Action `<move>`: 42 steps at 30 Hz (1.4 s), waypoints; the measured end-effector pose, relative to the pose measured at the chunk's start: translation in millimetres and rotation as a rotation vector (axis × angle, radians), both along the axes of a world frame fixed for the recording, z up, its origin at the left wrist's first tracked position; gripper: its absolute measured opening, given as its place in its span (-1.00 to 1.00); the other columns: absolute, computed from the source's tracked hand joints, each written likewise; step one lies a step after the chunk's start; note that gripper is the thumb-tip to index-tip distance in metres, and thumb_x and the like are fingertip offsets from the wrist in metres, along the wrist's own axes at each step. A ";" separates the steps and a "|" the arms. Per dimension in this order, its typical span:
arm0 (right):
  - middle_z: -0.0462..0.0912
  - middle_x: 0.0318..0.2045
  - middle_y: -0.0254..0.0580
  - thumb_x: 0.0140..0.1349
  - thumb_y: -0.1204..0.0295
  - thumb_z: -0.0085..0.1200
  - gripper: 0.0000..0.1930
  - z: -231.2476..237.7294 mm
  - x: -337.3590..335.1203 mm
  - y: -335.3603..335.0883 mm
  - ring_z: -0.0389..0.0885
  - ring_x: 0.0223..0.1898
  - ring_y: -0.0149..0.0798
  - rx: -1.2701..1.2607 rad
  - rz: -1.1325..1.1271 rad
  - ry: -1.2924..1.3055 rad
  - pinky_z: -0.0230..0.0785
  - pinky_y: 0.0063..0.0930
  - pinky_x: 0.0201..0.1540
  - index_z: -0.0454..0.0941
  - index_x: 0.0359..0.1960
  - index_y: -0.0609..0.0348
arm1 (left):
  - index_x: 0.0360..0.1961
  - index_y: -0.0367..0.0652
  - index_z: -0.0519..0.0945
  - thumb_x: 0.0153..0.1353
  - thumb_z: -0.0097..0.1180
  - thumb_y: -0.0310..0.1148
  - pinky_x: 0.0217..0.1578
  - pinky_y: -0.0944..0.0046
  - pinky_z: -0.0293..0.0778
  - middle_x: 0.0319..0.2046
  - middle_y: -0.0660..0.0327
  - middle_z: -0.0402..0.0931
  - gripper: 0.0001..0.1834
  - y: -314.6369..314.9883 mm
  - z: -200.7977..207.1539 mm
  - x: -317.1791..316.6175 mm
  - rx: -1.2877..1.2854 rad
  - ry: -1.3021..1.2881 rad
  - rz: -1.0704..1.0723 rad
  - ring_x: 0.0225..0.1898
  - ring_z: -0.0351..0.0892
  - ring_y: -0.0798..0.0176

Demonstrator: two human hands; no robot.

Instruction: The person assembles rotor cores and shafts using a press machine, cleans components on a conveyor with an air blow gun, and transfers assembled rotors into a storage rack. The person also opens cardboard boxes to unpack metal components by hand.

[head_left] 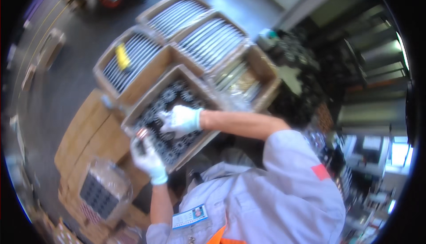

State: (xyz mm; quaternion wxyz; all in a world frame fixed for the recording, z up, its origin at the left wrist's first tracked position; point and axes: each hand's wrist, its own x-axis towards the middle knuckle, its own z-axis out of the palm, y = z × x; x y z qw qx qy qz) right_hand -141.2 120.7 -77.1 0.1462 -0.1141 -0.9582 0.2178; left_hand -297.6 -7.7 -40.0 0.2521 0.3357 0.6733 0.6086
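Over the near cardboard box, my right hand, in a white glove, reaches in among grey toothed gears. Its fingers are bent down toward the gears, but blur hides whether they grip one. My left hand, also gloved, is at the box's near left edge. Its fingers are closed round a small metal part with a copper-coloured end. The gears lie close together in the box, some of them under my right hand.
Beyond the gears, open boxes hold rows of slim metal bars; a yellow object lies on one row. One box holds fewer bars and clear plastic. Flat cardboard and a plastic-wrapped package lie to the left. Dark machinery stands right.
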 end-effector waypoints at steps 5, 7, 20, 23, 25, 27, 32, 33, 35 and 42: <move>0.49 -0.16 -0.01 -0.05 0.17 0.35 -0.70 106.4 81.5 -31.7 0.62 -0.31 0.00 -0.255 -0.598 0.216 0.47 -0.13 -0.32 0.63 -0.27 -0.09 | 0.01 -0.39 0.61 0.40 0.16 -0.42 0.00 0.29 0.50 -0.11 0.16 0.67 -0.74 3.8 7.9 0.3 0.017 0.173 -0.105 -0.11 0.59 0.36; 0.45 -0.10 -0.04 -0.03 0.22 0.39 -0.70 138.1 129.0 -43.5 0.62 -0.22 -0.02 -0.287 -0.796 0.301 0.53 -0.16 -0.18 0.65 -0.23 -0.10 | -0.01 -0.35 0.60 0.38 0.16 -0.48 -0.11 0.39 0.53 -0.10 0.18 0.65 -0.78 7.2 12.6 12.7 0.061 0.108 -0.146 -0.15 0.61 0.38; 0.47 -0.05 0.11 0.02 0.10 0.35 -0.56 94.2 413.7 -38.8 0.61 -0.09 0.08 -0.064 -1.629 -0.136 0.53 -0.13 -0.06 0.65 -0.07 -0.06 | -0.13 -0.30 0.59 0.23 0.27 -0.60 0.07 0.34 0.48 0.08 0.08 0.55 -0.81 19.5 54.2 251.3 0.089 -0.238 -0.933 0.03 0.57 0.31; 0.52 -0.08 0.12 0.03 0.10 0.34 -0.59 81.3 429.6 -25.4 0.62 -0.10 0.09 -0.028 -1.589 -0.117 0.53 -0.12 -0.09 0.64 -0.10 -0.06 | 0.00 -0.34 0.59 0.27 0.25 -0.60 0.01 0.40 0.49 0.10 0.14 0.56 -0.73 10.6 40.7 279.8 0.027 -0.242 -1.027 -0.04 0.57 0.40; 0.58 -0.17 0.16 0.13 0.17 0.26 -0.71 68.4 433.3 -13.0 0.64 -0.16 0.10 0.016 -1.541 -0.078 0.52 -0.10 -0.18 0.61 -0.17 -0.03 | -0.04 -0.33 0.61 0.25 0.28 -0.58 -0.06 0.45 0.49 0.00 0.19 0.60 -0.75 5.3 42.0 290.3 -0.097 -0.185 -1.050 -0.09 0.56 0.46; 0.60 -0.22 0.13 0.16 0.21 0.23 -0.74 62.2 436.4 -7.7 0.65 -0.20 0.09 0.096 -1.534 -0.161 0.52 -0.09 -0.25 0.60 -0.17 0.00 | -0.08 -0.32 0.62 0.25 0.29 -0.56 -0.17 0.48 0.49 -0.17 0.26 0.64 -0.77 6.2 36.7 299.9 -0.089 -0.114 -1.045 -0.20 0.55 0.50; 0.62 -0.26 0.09 0.20 0.24 0.21 -0.73 62.5 464.5 -6.4 0.67 -0.26 0.07 0.158 -1.529 -0.150 0.51 -0.08 -0.30 0.59 -0.10 -0.01 | -0.11 -0.32 0.62 0.27 0.27 -0.55 -0.22 0.47 0.49 -0.30 0.29 0.63 -0.82 19.6 34.2 327.4 -0.295 -0.213 -1.070 -0.30 0.55 0.50; 0.63 -0.26 0.07 0.22 0.23 0.19 -0.71 59.5 468.6 -8.1 0.68 -0.27 0.05 0.211 -1.486 -0.088 0.52 -0.10 -0.29 0.59 -0.04 -0.04 | -0.12 -0.34 0.62 0.27 0.28 -0.56 -0.13 0.46 0.48 -0.24 0.26 0.63 -0.82 23.6 35.0 332.9 -0.402 -0.300 -1.080 -0.23 0.55 0.48; 0.63 -0.21 0.00 0.30 0.17 0.11 -0.52 83.0 469.2 -19.4 0.69 -0.24 -0.03 0.042 -1.560 -0.073 0.53 -0.16 -0.24 0.46 0.26 -0.12 | -0.09 -0.36 0.63 0.27 0.29 -0.53 -0.12 0.45 0.50 -0.21 0.24 0.65 -0.79 36.0 33.7 344.4 -0.439 -0.296 -1.108 -0.22 0.59 0.46; 0.50 0.20 0.08 0.24 0.21 0.20 -0.37 80.0 573.0 -69.5 0.48 0.23 0.06 0.051 -1.992 0.381 0.33 -0.23 0.28 0.38 0.31 0.21 | -0.03 -0.39 0.60 0.32 0.22 -0.52 0.00 0.29 0.62 -0.20 0.15 0.68 -0.76 93.6 56.9 401.2 -0.469 -0.554 -1.422 -0.17 0.70 0.31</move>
